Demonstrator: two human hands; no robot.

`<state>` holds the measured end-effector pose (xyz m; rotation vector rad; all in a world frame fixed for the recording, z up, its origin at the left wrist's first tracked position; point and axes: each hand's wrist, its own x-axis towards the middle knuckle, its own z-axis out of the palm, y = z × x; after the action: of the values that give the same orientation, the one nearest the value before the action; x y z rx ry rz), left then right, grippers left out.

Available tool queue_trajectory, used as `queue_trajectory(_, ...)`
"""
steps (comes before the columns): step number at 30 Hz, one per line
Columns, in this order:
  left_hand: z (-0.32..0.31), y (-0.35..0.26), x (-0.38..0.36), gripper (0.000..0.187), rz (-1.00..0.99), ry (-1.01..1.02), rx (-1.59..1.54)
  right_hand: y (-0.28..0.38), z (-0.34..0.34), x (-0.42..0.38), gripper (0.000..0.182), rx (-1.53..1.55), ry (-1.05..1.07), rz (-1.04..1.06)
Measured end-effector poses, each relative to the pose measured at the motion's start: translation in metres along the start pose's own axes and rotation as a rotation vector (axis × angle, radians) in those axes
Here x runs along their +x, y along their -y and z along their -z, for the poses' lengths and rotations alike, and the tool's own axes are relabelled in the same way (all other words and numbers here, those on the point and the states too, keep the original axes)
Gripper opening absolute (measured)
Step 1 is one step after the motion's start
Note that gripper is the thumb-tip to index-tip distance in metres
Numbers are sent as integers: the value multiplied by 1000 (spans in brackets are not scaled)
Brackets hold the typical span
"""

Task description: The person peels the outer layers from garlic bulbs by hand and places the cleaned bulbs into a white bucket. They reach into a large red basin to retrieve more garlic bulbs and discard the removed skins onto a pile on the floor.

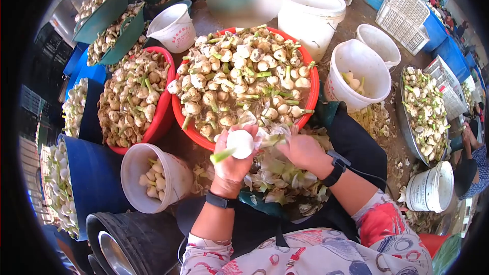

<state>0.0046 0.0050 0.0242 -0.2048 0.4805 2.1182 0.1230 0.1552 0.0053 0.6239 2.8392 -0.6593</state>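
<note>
In my left hand (230,165) lies a white peeled garlic bulb (240,144) with a green stem pointing down and left. Beside it on the right, my right hand (301,148) is closed on loose pale skins (272,137). Just beyond both hands stands a red basin (315,89) heaped with unpeeled garlic bulbs (224,79). Peeled skins (285,173) are piled below and between my forearms. A white bucket (136,193) with several peeled bulbs (153,181) is left of my left forearm.
Another red basin (169,97) of garlic stands left. White buckets (359,66) (310,15) are at the right and back. A metal basin (402,107) of garlic sits far right, near a co-worker's patterned sleeve (479,168). A blue barrel (94,183) is at the left.
</note>
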Motion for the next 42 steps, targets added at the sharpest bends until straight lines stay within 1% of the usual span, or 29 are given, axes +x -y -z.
queue_trajectory(1, 11, 0, 4, 25, 8, 45, -57, 16, 9, 0, 24, 224, -231, -1)
queue_trajectory(3, 13, -1, 4, 27, 43, 59, -80, 55, 44, -9, 24, 501, -338, 191)
queue_trajectory(4, 15, -2, 7, 27, 41, 59, -82, 67, 47, -8, 24, 499, -336, 192)
queue_trajectory(6, 16, -1, 11, 31, 49, -51, 152, 83, 48, -5, 20, 497, -511, 574)
queue_trajectory(7, 13, 3, 8, 36, 80, -31, 169, 84, 45, -1, 20, 484, -500, 575)
queue_trajectory(9, 1, 15, 3, 48, 68, -127, 493, 74, 37, 14, 19, 282, -438, 453)
queue_trajectory(10, -4, 17, 0, 52, 75, -198, 683, 58, 28, 28, 16, 353, -582, 368)
queue_trajectory(11, 18, -1, 8, 52, 446, 19, 601, 46, 29, 45, 15, 574, -610, 123)
queue_trajectory(12, 18, 4, 8, 52, 432, 30, 578, 28, 36, 65, 15, 603, -640, -61)
queue_trajectory(13, 18, 9, 5, 47, 327, 56, 954, 11, 41, 80, 18, 543, -741, -40)
queue_trajectory(14, 18, 14, 3, 42, 201, 80, 1330, -15, 32, 104, 20, 503, -793, -119)
queue_trajectory(15, 17, 17, 5, 39, 149, 137, 1456, -42, 21, 127, 21, 252, -824, -262)
queue_trajectory(16, 19, 20, 5, 37, 96, 187, 1585, -59, 7, 141, 21, 239, -830, -238)
queue_trajectory(17, 33, 25, 9, 36, -137, 185, 1786, -75, -12, 146, 20, 126, -740, -221)
queue_trajectory(18, 26, 22, 7, 35, -168, 111, 1849, -85, -24, 154, 19, 17, -653, -204)
queue_trajectory(20, 6, 11, 8, 35, 66, -89, 1588, -93, -37, 172, 18, -150, -377, -141)
queue_trajectory(22, 5, 8, 14, 34, 86, -100, 1490, -102, -19, 174, 20, -221, -298, -190)
queue_trajectory(24, 9, 8, 22, 34, 106, -103, 1399, -117, 5, 178, 18, -287, -24, -261)
queue_trajectory(25, 13, 11, 26, 33, 85, -86, 1394, -110, 11, 171, 17, -443, 87, -164)
queue_trajectory(28, 23, 13, 44, 30, 69, -80, 1314, -85, -8, 161, 16, -496, 139, -91)
queue_trajectory(29, 27, 14, 48, 28, 74, -98, 1247, -83, -1, 158, 22, -404, 61, -117)
queue_trajectory(30, 28, 14, 52, 26, 113, -99, 1150, -88, 8, 157, 22, -400, 78, -129)
queue_trajectory(32, 19, 14, 53, 25, 138, -217, 910, -100, 24, 148, 24, -326, -336, -218)
queue_trajectory(33, 21, 14, 54, 27, 148, -218, 846, -100, 25, 140, 24, -329, -325, -223)
queue_trajectory(35, 18, 16, 56, 35, 132, -255, 692, -89, 25, 126, 29, 1012, -357, -364)
queue_trajectory(36, 14, 17, 54, 38, 96, -265, 614, -55, 31, 104, 30, 1486, -123, -409)
queue_trajectory(38, 20, 21, 53, 49, -49, -168, 466, -12, 23, 73, 28, 1630, 146, -438)
queue_trajectory(40, 14, 17, 53, 54, -23, -98, 277, 22, 13, 49, 30, 1708, 269, -422)
queue_trajectory(42, 16, 13, 45, 47, -129, -32, 242, 34, -6, 46, 34, 977, 137, 33)
